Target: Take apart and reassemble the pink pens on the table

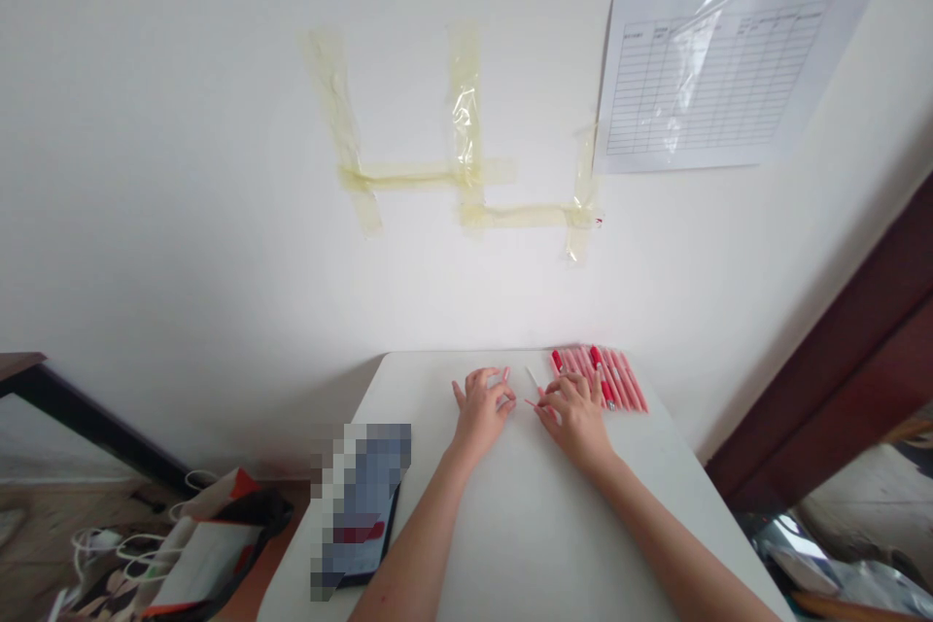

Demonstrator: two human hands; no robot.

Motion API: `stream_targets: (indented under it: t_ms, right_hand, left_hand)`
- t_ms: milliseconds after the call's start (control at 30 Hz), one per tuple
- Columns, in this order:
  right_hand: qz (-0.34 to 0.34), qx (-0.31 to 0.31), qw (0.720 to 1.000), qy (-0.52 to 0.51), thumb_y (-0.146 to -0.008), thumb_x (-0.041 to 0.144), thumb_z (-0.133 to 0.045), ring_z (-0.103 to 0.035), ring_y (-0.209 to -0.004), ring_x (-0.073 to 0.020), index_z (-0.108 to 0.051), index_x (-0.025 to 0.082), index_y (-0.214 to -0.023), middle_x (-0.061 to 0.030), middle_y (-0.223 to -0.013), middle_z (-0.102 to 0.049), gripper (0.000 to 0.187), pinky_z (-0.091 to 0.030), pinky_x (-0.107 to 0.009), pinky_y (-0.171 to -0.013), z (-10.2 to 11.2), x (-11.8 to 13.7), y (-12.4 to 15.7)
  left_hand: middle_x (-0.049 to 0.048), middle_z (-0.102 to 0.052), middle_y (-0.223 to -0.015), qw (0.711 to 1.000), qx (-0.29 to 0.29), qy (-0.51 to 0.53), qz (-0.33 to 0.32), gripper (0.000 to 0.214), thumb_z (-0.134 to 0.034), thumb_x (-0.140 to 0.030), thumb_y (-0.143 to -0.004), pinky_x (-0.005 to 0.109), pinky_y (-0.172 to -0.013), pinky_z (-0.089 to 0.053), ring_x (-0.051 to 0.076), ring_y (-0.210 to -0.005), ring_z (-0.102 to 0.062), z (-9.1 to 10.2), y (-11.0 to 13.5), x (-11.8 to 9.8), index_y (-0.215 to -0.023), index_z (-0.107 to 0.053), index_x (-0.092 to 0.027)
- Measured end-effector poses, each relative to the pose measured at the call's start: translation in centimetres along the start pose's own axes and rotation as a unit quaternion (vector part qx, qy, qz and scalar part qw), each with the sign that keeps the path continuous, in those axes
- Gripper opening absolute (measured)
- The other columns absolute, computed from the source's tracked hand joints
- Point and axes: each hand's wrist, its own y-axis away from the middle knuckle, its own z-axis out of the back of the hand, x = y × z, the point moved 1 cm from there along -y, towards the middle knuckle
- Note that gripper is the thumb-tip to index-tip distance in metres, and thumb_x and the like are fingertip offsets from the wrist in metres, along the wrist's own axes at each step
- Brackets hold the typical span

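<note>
Both of my hands are over the far half of a white table point(502, 525). My left hand point(482, 413) has its thumb and index finger pinched together; whatever is between them is too small to make out. Just past its fingers shows a short pink piece point(505, 374). My right hand point(579, 418) is closed on a thin pink pen part point(530, 402) whose tip points toward the left hand. Beyond the right fingertips lies a slim whitish piece point(533, 376). A row of pink pens point(628, 384), some with red caps, lies beside and partly behind the right hand.
A phone-like device point(364, 515), partly pixelated, lies at the table's left edge. The white wall point(466, 301) meets the table's far edge, with yellowish tape and a printed sheet point(714, 78) on it. Bags and cables point(196, 544) are on the floor at left.
</note>
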Motion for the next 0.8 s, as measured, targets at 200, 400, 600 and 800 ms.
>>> stream_targets:
  t_ms: [200,400,600,800]
  right_hand:
    - [0.006,-0.013,1.0,-0.005,-0.087,0.034,-0.064,-0.051,-0.111,-0.0247,-0.07,0.03,-0.083,-0.0003,-0.096,-0.066,0.008,-0.006,-0.066,-0.114,-0.16,-0.15,0.03]
    - [0.012,-0.013,1.0,0.007,-0.086,0.033,-0.066,-0.05,-0.112,-0.0239,-0.07,0.032,-0.086,0.0011,-0.098,-0.067,0.004,-0.008,-0.065,-0.115,-0.48,-0.28,0.05]
    - [0.021,-0.01,1.0,0.008,-0.088,0.035,-0.063,-0.051,-0.111,-0.0244,-0.071,0.031,-0.089,-0.0001,-0.098,-0.067,0.008,-0.009,-0.065,-0.114,-0.03,-0.14,-0.15]
    - [0.032,-0.004,0.999,-0.006,-0.089,0.033,-0.062,-0.05,-0.11,-0.0246,-0.071,0.029,-0.09,-0.0019,-0.098,-0.067,0.009,-0.015,-0.061,-0.113,0.41,0.07,-0.36]
  left_hand:
    - [0.0005,-0.054,-0.132,1.0,-0.003,0.002,-0.001,0.009,-0.07,-0.021,-0.079,0.077,-0.107,-0.014,0.028,-0.13,-0.04,-0.07,-0.07,0.08,-0.083,-0.069,-0.029]
    - [0.001,-0.053,-0.133,1.0,0.007,0.009,-0.007,0.009,-0.071,-0.022,-0.08,0.076,-0.108,-0.013,0.027,-0.13,-0.039,0.02,-0.06,-0.24,-0.084,-0.071,-0.03]
    - [-0.0002,-0.053,-0.134,1.0,0.017,0.023,-0.006,0.007,-0.071,-0.026,-0.08,0.074,-0.11,-0.014,0.027,-0.131,-0.04,-0.08,0.02,-0.67,-0.083,-0.072,-0.031]
    - [0.0005,-0.053,-0.135,0.999,0.022,0.03,0.001,0.005,-0.071,-0.027,-0.08,0.072,-0.111,-0.015,0.028,-0.132,-0.04,-0.12,-0.01,-0.88,-0.083,-0.073,-0.032]
